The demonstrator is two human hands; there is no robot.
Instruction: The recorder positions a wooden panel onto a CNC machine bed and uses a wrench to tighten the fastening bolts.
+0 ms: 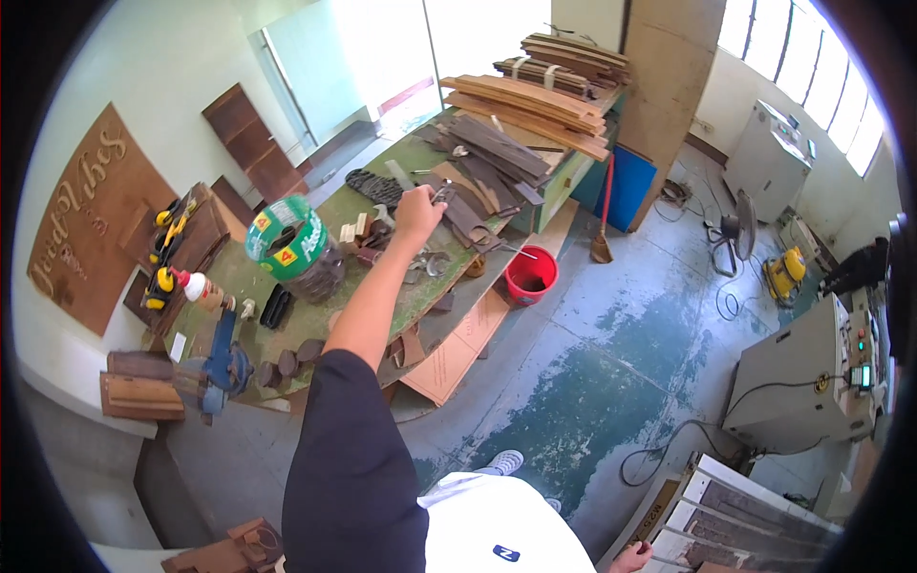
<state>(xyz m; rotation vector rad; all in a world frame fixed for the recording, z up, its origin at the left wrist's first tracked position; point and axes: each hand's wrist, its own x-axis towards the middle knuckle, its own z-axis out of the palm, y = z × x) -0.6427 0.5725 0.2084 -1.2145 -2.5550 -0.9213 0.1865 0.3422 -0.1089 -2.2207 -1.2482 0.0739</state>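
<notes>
Overhead, my left hand (417, 212) was closed around a small metal tool (443, 194) above the cluttered green workbench (315, 320); its long axis pointed away from me toward the dark wood strips (492, 153). Stacked pale planks (525, 105) lay beyond. A green wire spool (285, 239) and glue bottle (202, 289) stood left of my arm. A red bucket (531, 274) sat on the floor. My right hand (630, 557) showed at the lower edge; I could not tell its grip.
</notes>
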